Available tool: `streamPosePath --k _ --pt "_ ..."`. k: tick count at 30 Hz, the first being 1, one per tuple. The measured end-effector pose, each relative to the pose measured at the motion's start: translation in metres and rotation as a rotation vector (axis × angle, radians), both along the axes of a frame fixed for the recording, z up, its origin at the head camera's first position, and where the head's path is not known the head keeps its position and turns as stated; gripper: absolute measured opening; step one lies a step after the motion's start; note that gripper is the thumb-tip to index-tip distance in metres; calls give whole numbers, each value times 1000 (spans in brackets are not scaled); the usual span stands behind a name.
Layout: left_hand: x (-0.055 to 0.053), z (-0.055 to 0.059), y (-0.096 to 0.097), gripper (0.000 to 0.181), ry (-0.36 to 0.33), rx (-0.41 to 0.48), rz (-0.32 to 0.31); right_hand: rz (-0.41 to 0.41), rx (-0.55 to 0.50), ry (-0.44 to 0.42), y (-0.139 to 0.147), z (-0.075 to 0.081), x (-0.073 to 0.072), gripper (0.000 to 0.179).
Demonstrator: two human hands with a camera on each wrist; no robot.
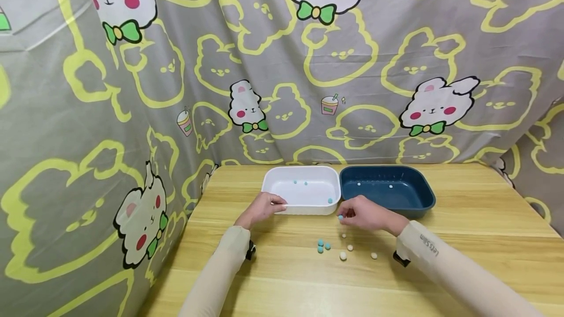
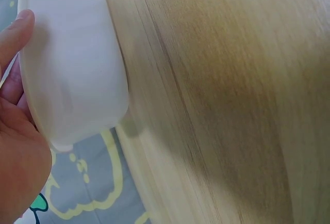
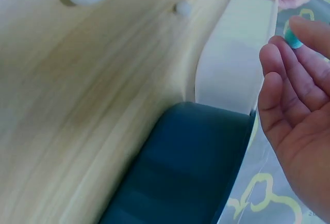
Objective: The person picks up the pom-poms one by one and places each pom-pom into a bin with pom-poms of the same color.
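My left hand [image 1: 264, 208] holds the near rim of a white plastic basin [image 1: 304, 210]; in the left wrist view its thumb [image 2: 21, 25] lies on the wall and other fingers go behind the rim. Between the thumb and finger of my right hand [image 1: 363, 213] is a small teal ball [image 3: 293, 39], pinched just in front of where the white basin meets a dark blue basin [image 1: 429, 199]. Three teal balls, one of them a larger ball [image 1: 330, 200], lie inside the white basin. Two white balls, including one ball [image 1: 390, 186], are in the dark blue one.
Nearer me on the wooden table [image 1: 286, 283] sits a cluster of three teal balls [image 1: 327, 246]. Several white balls of differing size, the biggest a white ball [image 1: 343, 256], are scattered right of them. A patterned grey cloth [image 1: 273, 62] hangs behind and at the sides.
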State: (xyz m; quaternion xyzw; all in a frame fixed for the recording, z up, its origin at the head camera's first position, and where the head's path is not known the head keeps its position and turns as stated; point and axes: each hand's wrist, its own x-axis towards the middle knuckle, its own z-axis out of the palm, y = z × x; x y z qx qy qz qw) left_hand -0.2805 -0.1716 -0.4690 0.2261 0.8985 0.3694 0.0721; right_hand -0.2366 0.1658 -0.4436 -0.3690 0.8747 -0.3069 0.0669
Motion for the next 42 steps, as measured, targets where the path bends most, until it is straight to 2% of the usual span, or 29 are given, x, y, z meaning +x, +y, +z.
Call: streamPosePath --k 6,15,20,34,42 --pt "0 2 1 15 5 -9 2 -78 -25 -13 3 3 -7 9" --pt "0 3 2 15 7 -8 3 -182 -42 25 4 2 -22 18" --pt "0 4 2 15 -4 -13 16 -195 -53 30 3 0 -29 18" --pt "0 3 1 15 1 -15 8 -258 -99 -26 -7 -2 -41 18" --pt "2 3 2 13 -7 -2 8 -246 -112 -27 -18 -2 -48 17"
